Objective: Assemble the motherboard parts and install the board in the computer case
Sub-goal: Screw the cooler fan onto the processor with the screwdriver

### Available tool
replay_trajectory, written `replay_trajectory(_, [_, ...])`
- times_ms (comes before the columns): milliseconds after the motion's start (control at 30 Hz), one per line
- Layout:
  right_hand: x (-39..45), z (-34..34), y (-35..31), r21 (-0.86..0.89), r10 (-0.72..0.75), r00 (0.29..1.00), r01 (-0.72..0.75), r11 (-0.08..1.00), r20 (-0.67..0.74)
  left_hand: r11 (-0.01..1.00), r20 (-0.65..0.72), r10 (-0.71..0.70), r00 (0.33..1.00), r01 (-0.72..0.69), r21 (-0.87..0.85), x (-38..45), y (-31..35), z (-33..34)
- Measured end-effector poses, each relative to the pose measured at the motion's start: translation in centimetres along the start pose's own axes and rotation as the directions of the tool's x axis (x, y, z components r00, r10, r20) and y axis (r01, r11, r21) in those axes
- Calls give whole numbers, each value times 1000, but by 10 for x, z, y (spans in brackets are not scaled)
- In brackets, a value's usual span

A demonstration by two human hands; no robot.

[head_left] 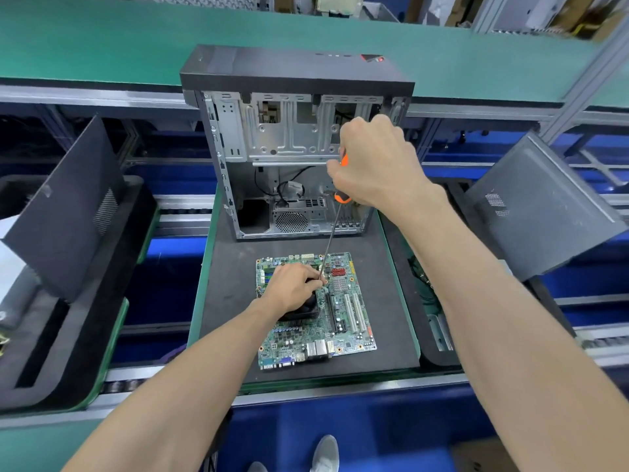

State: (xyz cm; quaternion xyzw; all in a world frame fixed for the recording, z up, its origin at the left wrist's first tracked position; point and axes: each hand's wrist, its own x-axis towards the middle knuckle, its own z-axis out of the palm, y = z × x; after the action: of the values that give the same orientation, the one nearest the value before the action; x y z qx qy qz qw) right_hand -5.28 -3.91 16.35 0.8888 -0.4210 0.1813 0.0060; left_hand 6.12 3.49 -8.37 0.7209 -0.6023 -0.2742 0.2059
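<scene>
A green motherboard [343, 321] lies flat on a black mat [231, 301] in front of an open computer case [292, 158]. A black CPU cooler fan [303, 313] sits on the board, mostly hidden under my left hand [292, 287], which rests on it and pinches the screwdriver shaft near its tip. My right hand [377, 161] grips the orange-and-black handle of a long screwdriver [332, 233]. The shaft slants down to the cooler's upper right corner.
The case stands upright with its side off, cables and a rear fan grille visible inside. Dark side panels lean at the left [68, 212] and right [541, 206] in foam trays. A green conveyor belt [102, 39] runs behind. My shoes show below the bench edge.
</scene>
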Motion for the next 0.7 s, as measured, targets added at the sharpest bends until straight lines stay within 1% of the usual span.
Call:
replay_trajectory(67, [1, -3, 6, 17, -44, 998, 44, 999, 39, 1000, 9, -3, 1000, 3, -16, 0, 1, -1])
replay_trajectory(133, [-1, -8, 12, 94, -92, 990, 82, 992, 104, 1000, 19, -8, 1000, 9, -24, 0, 0, 0])
replay_trajectory(200, [-3, -10, 16, 185, -100, 985, 74, 980, 139, 1000, 24, -5, 1000, 6, -13, 1, -1, 1])
replay_trajectory(233, [-2, -9, 16, 202, -95, 986, 66, 977, 139, 1000, 24, -3, 1000, 3, -10, 1, -2, 1])
replay_trajectory(300, [-1, -5, 13, 172, -82, 988, 59, 983, 129, 1000, 22, 2, 1000, -2, -2, 2, -3, 1])
replay_trajectory(400, [2, 0, 3, 72, -85, 994, 80, 994, 67, 1000, 15, -1, 1000, 1, -7, 3, -4, 1])
replay_trajectory(467, [1, 1, 0, 54, -71, 997, 69, 996, 22, 999, 18, -14, 1000, 14, -29, 4, -4, 1])
replay_trajectory(500, [1, 1, 1, 53, -76, 997, 75, 996, 21, 999, 18, -17, 1000, 18, -40, 4, -4, 0])
replay_trajectory(567, [0, 0, 3, 85, -103, 992, 98, 992, 68, 997, 19, -18, 1000, 19, -73, 4, -3, -1])
replay_trajectory(633, [-2, -3, 5, 160, -115, 987, 96, 982, 114, 985, 34, -41, 999, 46, -166, 3, -4, -3])
replay_trajectory(700, [-6, -6, 7, 205, -117, 989, 96, 974, 93, 961, 52, -65, 997, 76, -265, -2, -5, -9])
